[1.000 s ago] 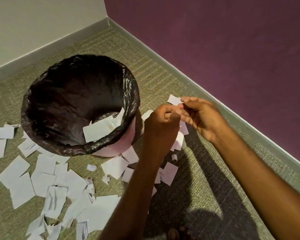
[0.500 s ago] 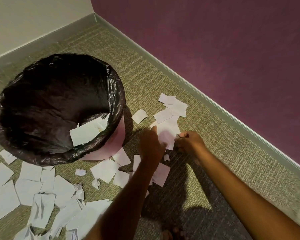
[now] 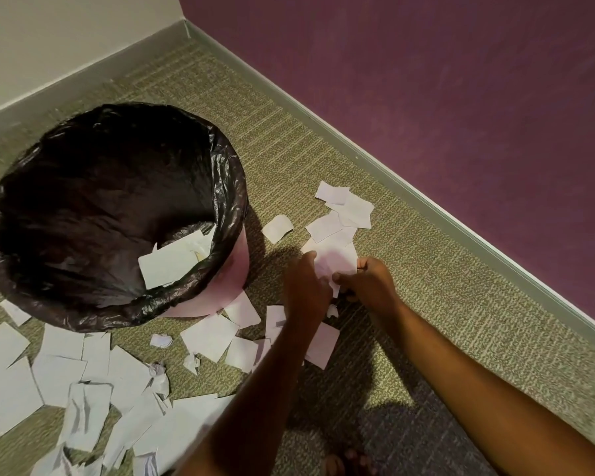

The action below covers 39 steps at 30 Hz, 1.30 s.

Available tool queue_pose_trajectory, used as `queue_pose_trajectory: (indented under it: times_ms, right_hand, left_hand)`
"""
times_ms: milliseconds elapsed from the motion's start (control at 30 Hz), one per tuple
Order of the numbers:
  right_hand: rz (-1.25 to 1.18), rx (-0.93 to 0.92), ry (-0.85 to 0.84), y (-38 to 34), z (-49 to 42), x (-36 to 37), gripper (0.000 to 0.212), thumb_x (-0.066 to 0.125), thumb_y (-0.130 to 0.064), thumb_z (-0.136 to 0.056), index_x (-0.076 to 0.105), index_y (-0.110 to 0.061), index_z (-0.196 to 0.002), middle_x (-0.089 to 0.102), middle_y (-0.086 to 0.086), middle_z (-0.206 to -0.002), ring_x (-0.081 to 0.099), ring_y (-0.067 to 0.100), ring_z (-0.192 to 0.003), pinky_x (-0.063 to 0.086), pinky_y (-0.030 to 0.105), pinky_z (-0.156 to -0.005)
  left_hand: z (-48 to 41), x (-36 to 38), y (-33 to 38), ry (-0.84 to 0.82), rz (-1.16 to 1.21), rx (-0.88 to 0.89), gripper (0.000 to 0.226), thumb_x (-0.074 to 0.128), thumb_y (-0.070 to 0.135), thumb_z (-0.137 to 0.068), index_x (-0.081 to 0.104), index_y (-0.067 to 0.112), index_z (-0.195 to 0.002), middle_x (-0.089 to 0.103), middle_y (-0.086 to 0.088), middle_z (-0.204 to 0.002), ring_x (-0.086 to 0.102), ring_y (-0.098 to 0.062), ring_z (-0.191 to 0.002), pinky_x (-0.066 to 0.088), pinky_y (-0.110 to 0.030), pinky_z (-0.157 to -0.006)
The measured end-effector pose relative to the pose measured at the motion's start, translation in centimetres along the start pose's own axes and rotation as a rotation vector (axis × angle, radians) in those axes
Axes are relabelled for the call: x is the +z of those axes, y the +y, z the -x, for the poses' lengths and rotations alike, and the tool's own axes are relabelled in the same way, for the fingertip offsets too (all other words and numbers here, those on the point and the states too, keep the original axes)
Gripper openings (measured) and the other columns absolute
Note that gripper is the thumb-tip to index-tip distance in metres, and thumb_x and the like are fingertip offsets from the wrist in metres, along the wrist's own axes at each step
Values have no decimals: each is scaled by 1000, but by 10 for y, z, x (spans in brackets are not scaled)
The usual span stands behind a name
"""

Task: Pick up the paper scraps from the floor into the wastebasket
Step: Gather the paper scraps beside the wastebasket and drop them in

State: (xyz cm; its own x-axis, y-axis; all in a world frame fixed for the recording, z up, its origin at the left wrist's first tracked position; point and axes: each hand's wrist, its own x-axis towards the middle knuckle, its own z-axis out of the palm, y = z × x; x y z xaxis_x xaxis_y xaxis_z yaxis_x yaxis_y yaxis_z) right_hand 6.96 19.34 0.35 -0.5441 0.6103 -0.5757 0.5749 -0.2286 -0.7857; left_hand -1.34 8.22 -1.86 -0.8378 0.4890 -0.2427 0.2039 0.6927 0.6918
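1 wastebasket [image 3: 236, 269], 1 black bag liner [image 3: 83, 201] in it. 2 grips: left grip [image 3: 304, 286], right grip [image 3: 371, 283]. Flat paper scraps [image 3: 210, 336] on the floor [image 3: 426, 304]: roughly 30, overlapping, so exact count unclear. About 6 of them are in the cluster [image 3: 354, 209] by the purple wall [image 3: 461, 97]. Crumpled bits [image 3: 160, 340]: about 4. Scraps inside the basket [image 3: 169, 266]: at least 2. Walls: 2, purple and cream wall [image 3: 49, 36].

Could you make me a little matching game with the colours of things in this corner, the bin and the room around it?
Things:
1. bin liner
2. wastebasket's side
3. wall on the right
4. carpet

Colours:
A. purple
B. black
C. olive green
D. pink

Pairs: 1-B, 2-D, 3-A, 4-C
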Motion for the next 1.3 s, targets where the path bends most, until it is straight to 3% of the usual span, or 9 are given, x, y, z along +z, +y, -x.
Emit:
queue_pose_trajectory:
  times_ms: [200, 333, 400, 500, 767, 900, 1000, 1133, 1300]
  right_hand:
    - [-85, 72, 84, 8, -11, -10, 19, 77, 1, -91, 74, -12, -105, 81, 17, -105, 79, 35, -92, 66, 42, -68]
    - [-126, 99, 166, 8, -19, -27, 19, 72, 1, -93, 73, -16, -103, 80, 15, -106, 76, 33, -93, 60, 35, -60]
    - [-139, 104, 217, 8, -25, -35, 18, 72, 0, -93, 72, -16, -102, 79, 13, -103, 76, 31, -90, 60, 34, -60]
    - [-166, 109, 250, 13, -36, -43, 18, 75, -4, -93, 73, -16, -106, 80, 10, -105, 78, 32, -94, 66, 40, -70]
    - [-96, 119, 248, 21, -45, -44, 15, 81, -12, -90, 74, -20, -102, 82, 6, -105, 80, 31, -96, 67, 57, -88]
    - [-103, 109, 245, 21, -45, -43, 19, 82, -11, -91, 74, -19, -106, 81, 9, -108, 78, 33, -99, 67, 57, -87]
    - [-127, 107, 231, 20, -43, -43, 23, 80, -10, -93, 72, -17, -113, 79, 12, -111, 77, 34, -101, 68, 50, -81]
    - [-125, 99, 226, 18, -41, -44, 22, 80, -7, -95, 71, -11, -115, 77, 15, -109, 75, 29, -90, 58, 29, -53]
    - [-9, 136, 232, 16, -47, -43, 19, 86, -12, -88, 74, -12, -103, 79, 15, -103, 79, 35, -93, 68, 57, -80]
  left_hand:
    - [-15, -13, 4, 137, 8, 56, 43, 66, 4, -91, 70, 14, -133, 74, -9, -122, 68, -27, -115, 53, -36, -90]
    - [-44, -25, -4, 316, -110, 96, 49, 68, -1, -91, 66, 15, -138, 58, -17, -142, 60, -33, -126, 52, -35, -93]
    - [-65, -25, -18, 275, -180, 78, 69, 71, -3, -83, 56, 20, -146, 48, -17, -153, 55, -39, -135, 55, -48, -106]
    - [-83, -23, -33, 176, -260, 84, 79, 77, -2, -74, 51, 13, -148, 54, -18, -143, 55, -42, -130, 52, -53, -106]
    - [-76, -25, -20, 222, -256, 77, 19, 66, 3, -90, 66, 7, -108, 59, -16, -116, 61, -40, -104, 54, -46, -89]
    - [-74, -22, -17, 230, -202, 32, 21, 65, 6, -95, 69, 10, -116, 62, -14, -120, 61, -34, -111, 47, -35, -87]
    - [-71, -21, -6, 278, -32, -33, 26, 64, 1, -95, 70, 8, -119, 66, -14, -120, 64, -31, -108, 38, -26, -79]
    - [-79, -18, 19, 216, 64, 86, 29, 68, 1, -92, 71, 6, -120, 71, -15, -118, 63, -31, -109, 34, -23, -80]
    - [-92, -1, 28, 37, -226, 184, 33, 76, 22, -91, 72, 7, -120, 64, -20, -119, 61, -39, -114, 54, -44, -83]
